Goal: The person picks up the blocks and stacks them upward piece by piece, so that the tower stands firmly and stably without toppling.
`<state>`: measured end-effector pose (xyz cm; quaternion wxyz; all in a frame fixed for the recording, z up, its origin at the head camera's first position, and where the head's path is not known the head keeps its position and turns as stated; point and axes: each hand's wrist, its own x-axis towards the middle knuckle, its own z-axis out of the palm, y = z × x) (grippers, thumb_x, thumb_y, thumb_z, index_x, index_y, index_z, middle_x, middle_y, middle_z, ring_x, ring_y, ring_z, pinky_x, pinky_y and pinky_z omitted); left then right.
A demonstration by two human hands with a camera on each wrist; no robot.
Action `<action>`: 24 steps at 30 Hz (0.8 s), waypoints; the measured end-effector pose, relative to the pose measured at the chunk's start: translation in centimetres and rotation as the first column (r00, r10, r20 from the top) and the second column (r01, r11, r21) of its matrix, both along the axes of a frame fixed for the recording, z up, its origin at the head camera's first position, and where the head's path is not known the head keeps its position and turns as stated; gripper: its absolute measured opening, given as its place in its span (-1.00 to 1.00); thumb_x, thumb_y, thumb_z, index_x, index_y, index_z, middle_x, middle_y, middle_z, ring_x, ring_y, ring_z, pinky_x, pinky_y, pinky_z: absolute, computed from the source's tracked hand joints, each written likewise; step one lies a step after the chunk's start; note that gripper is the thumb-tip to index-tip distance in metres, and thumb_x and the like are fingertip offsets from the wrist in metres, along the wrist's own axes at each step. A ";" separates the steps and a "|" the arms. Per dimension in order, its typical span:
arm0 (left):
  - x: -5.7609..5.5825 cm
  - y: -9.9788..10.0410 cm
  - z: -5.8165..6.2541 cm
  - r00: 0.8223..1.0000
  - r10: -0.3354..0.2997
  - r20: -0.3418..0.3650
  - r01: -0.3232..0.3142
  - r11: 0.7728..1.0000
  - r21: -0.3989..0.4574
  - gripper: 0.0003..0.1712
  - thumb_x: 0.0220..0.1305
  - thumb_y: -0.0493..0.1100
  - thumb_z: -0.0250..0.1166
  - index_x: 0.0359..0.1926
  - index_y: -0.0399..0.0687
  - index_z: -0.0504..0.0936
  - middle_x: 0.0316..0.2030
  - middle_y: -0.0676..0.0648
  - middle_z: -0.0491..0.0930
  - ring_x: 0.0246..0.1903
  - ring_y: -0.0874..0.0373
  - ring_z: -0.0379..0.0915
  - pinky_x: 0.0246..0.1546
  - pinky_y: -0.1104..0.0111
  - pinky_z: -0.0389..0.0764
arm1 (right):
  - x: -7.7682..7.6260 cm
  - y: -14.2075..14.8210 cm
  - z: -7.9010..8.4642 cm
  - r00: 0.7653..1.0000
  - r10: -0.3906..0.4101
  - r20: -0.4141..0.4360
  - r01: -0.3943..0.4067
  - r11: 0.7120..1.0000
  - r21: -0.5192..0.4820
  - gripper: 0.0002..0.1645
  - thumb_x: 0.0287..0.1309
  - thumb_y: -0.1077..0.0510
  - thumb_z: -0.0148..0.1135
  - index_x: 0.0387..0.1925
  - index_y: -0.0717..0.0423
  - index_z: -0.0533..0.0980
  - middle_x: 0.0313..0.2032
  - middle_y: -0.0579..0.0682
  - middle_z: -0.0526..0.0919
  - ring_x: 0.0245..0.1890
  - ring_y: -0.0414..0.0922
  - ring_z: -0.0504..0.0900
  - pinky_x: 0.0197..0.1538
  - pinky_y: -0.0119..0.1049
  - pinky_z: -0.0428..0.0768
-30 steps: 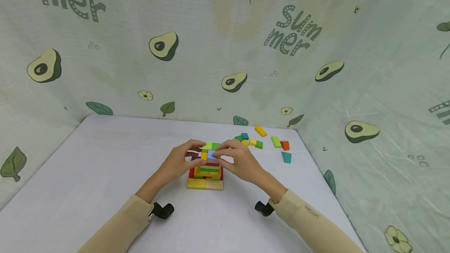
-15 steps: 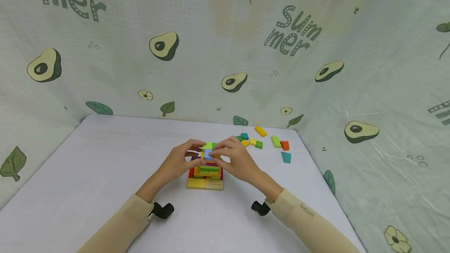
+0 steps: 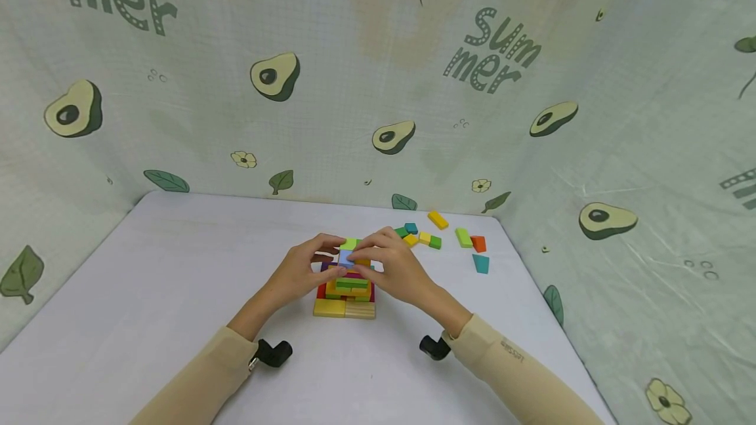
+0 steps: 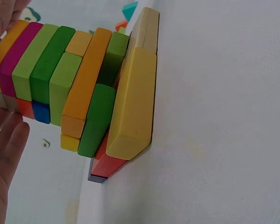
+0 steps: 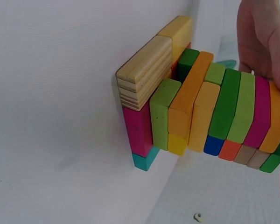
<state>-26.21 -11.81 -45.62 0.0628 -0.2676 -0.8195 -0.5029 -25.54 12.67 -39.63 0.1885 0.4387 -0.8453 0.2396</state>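
A stepped tower of coloured wooden blocks (image 3: pixel 352 283) stands on the table, yellow and bare wood at its front base. On its top lies a blue block (image 3: pixel 345 256), beside a light green block (image 3: pixel 350 243). My right hand (image 3: pixel 394 269) pinches the blue block with index finger and thumb from the right. My left hand (image 3: pixel 302 269) is around the tower's upper left side, its thumb at the front. In the left wrist view its fingers (image 4: pixel 10 144) rest straight along the side. Part of the top is hidden behind the right fingers.
Loose blocks lie at the back right of the white table: a yellow one (image 3: pixel 438 220), a light green one (image 3: pixel 463 238), an orange-red one (image 3: pixel 478 244), a teal one (image 3: pixel 481 263) and several more behind the right hand. A patterned curtain (image 3: pixel 331 169) borders the table.
My right hand has moved a little left, and the blue block has shifted left with it across the tower's top. The left hand has stayed in place.
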 end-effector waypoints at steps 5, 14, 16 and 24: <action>0.0 0.0 0.0 1.000 0.003 -0.004 -0.003 1.000 -0.008 -0.37 0.33 -0.09 0.54 0.36 0.03 0.54 0.21 -0.07 0.66 0.17 -0.11 0.66 0.21 0.00 0.67 | -0.1 0.0 -0.1 1.000 0.004 -0.004 -0.004 1.000 0.001 -0.76 0.18 0.20 0.60 -0.09 0.01 0.82 -0.05 -0.10 0.77 0.02 -0.14 0.53 0.00 -0.35 0.65; 0.0 0.0 0.0 1.000 -0.009 -0.012 0.009 1.000 -0.005 -0.36 0.35 -0.08 0.53 0.37 -0.06 0.53 0.21 -0.08 0.66 0.17 -0.14 0.65 0.22 -0.02 0.67 | -0.1 0.1 -0.1 1.000 0.005 -0.002 -0.005 1.000 -0.003 -0.77 0.20 0.21 0.59 -0.09 0.01 0.82 -0.06 -0.10 0.77 0.01 -0.14 0.53 -0.02 -0.37 0.65; 0.0 0.0 0.0 1.000 -0.011 -0.011 0.011 1.000 -0.004 -0.36 0.35 -0.07 0.52 0.37 -0.04 0.53 0.21 -0.09 0.66 0.17 -0.15 0.66 0.21 -0.03 0.67 | -0.2 0.1 -0.1 1.000 0.005 -0.006 -0.005 1.000 -0.003 -0.77 0.19 0.21 0.60 -0.09 0.01 0.82 -0.06 -0.10 0.77 0.01 -0.13 0.53 -0.02 -0.37 0.65; 0.1 0.0 0.1 1.000 -0.001 -0.023 0.001 1.000 -0.023 -0.36 0.35 -0.04 0.52 0.38 0.06 0.53 0.22 -0.05 0.66 0.16 -0.06 0.66 0.21 0.01 0.68 | -0.3 0.1 -0.2 1.000 0.012 -0.017 -0.012 1.000 -0.004 -0.76 0.19 0.22 0.60 -0.09 0.02 0.82 -0.06 -0.10 0.77 0.00 -0.13 0.54 -0.01 -0.37 0.65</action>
